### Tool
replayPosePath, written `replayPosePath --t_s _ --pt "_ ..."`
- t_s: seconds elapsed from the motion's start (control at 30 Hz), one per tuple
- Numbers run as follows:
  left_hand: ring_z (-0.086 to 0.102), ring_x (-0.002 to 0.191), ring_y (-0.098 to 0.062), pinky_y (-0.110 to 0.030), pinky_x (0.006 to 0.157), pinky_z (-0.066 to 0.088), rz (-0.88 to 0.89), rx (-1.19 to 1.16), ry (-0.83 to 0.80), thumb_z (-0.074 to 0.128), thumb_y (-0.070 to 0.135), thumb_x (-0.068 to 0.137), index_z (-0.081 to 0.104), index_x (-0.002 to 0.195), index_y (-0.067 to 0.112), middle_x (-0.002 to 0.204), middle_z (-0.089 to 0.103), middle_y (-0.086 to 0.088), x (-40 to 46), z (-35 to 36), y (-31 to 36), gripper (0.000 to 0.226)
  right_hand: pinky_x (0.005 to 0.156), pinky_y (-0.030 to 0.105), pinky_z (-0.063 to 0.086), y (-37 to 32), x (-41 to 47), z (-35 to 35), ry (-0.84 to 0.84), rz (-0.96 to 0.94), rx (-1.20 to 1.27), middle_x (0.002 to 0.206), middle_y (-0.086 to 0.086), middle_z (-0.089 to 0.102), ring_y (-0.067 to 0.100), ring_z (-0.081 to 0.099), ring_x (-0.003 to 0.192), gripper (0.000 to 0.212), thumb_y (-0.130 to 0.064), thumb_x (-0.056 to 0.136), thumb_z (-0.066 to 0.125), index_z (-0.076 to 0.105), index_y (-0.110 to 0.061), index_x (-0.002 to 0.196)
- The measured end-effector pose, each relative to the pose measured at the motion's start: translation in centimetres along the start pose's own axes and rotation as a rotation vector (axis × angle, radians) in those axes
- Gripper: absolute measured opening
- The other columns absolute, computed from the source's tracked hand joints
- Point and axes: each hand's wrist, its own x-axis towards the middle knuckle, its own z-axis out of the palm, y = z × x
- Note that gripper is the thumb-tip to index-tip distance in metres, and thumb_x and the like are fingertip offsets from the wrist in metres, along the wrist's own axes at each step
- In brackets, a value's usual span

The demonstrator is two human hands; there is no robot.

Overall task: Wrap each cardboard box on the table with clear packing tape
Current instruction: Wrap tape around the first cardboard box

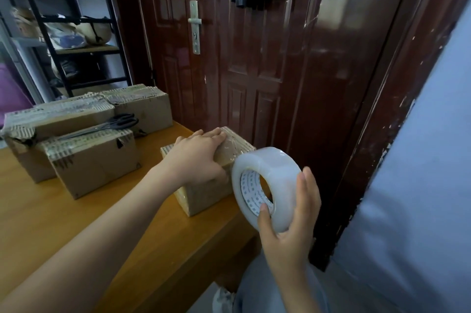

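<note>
Tape roll (265, 189) sits gripped in your right hand (288, 231); your left hand (196, 157) lies flat, pressing the box (204, 190). Slack could wrinkle the strip.

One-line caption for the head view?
Left hand steadies a cardboard box while right hand holds the tape roll.

My left hand (197, 157) lies flat on the small cardboard box (204, 193) at the table (76, 223) edge, my right hand (290, 226) pinches the clear tape roll (265, 185) just right of that box, and three more boxes (94, 162) with scissors (112, 124) on top sit left of it.
</note>
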Motion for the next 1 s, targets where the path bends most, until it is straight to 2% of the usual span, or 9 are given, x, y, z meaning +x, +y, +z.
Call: replayPosePath --t_s 0.13,0.3,0.4,0.53,0.67,0.73,0.8,0.9,1.0 --pt "0.047 0.12 -0.024 -0.039 0.096 0.042 0.004 -0.03 0.099 0.073 0.05 0.073 0.03 0.146 0.019 0.137 0.05 -0.003 -0.2 0.1 0.1 0.09 0.105 0.013 0.036 0.1 -1.7 1.5 0.13 0.064 0.113 0.154 -0.017 0.014 0.008 0.026 0.141 0.087 -0.022 0.082 0.062 0.01 -0.038 0.151" --pt "0.051 0.097 -0.015 -0.027 0.072 0.041 0.004 -0.082 0.089 0.074 0.048 0.073 0.033 0.144 0.02 0.12 0.053 0.003 0.1 -0.2 0.0 0.087 0.106 0.024 0.041 0.3 -0.7 2.0 0.204 0.094 0.188 0.15 0.002 0.027 0.02 0.036 0.138 0.069 -0.013 0.084 0.061 0.022 -0.01 0.141" --pt "0.052 0.089 -0.014 -0.024 0.063 0.042 -0.047 -0.22 -0.014 0.078 0.041 0.072 0.038 0.141 0.021 0.108 0.05 0.004 1.1 -1.4 -0.1 0.082 0.11 0.035 0.039 0.0 2.7 0.4 0.155 0.032 0.187 0.146 0.008 0.037 0.021 0.038 0.138 0.062 -0.01 0.082 0.062 0.031 -0.009 0.136" --pt "0.062 0.098 -0.019 -0.029 0.073 0.051 -0.137 -0.636 -0.272 0.078 0.045 0.053 0.054 0.124 0.025 0.113 0.062 0.002 2.8 -3.6 -0.6 0.077 0.109 0.015 0.032 -2.3 10.5 -1.5 0.045 -0.104 0.021 0.14 0.01 0.046 0.013 0.042 0.132 0.049 -0.013 0.083 0.068 0.051 -0.001 0.127" --pt "0.072 0.085 -0.022 -0.03 0.072 0.059 -0.164 -0.955 -0.592 0.078 0.032 0.064 0.063 0.116 0.017 0.101 0.074 -0.008 3.6 -4.5 -1.7 0.056 0.088 -0.002 0.031 -4.6 18.0 0.2 -0.195 -0.082 -0.095 0.13 -0.007 0.051 -0.003 0.044 0.11 0.044 -0.028 0.087 0.067 0.061 -0.011 0.127" --pt "0.071 0.084 -0.019 -0.025 0.069 0.057 -0.176 -0.914 -0.483 0.078 0.028 0.073 0.066 0.113 0.017 0.103 0.074 -0.007 4.0 -4.6 -2.5 0.043 0.081 0.005 0.034 -4.7 19.8 2.5 -0.379 -0.037 -0.135 0.132 -0.011 0.045 -0.003 0.044 0.106 0.048 -0.031 0.091 0.064 0.054 -0.019 0.136" --pt "0.067 0.088 -0.012 -0.02 0.067 0.049 -0.159 -0.645 -0.198 0.072 0.03 0.084 0.067 0.11 0.023 0.106 0.071 0.001 3.9 -4.6 -3.2 0.028 0.083 0.019 0.037 -4.9 20.3 5.2 -0.56 -0.028 -0.198 0.139 -0.01 0.036 0.008 0.047 0.113 0.055 -0.033 0.096 0.054 0.038 -0.024 0.148" --pt "0.061 0.094 -0.012 -0.023 0.074 0.048 -0.081 -0.214 0.121 0.062 0.045 0.09 0.062 0.119 0.023 0.108 0.067 0.003 2.1 -4.2 -2.9 0.036 0.078 0.028 0.039 -4.8 19.9 8.0 -0.616 -0.118 -0.312 0.143 -0.004 0.03 0.021 0.045 0.117 0.056 -0.032 0.099 0.044 0.026 -0.025 0.152" --pt "0.059 0.111 -0.014 -0.03 0.093 0.049 -0.011 -0.122 0.04 0.041 0.067 0.089 0.055 0.127 0.025 0.126 0.061 0.002 -0.6 -3.3 -0.8 0.058 0.075 0.025 0.041 -3.8 19.8 8.6 -0.481 -0.125 -0.298 0.144 -0.001 0.027 0.024 0.042 0.12 0.056 -0.031 0.095 0.053 0.036 -0.021 0.147"
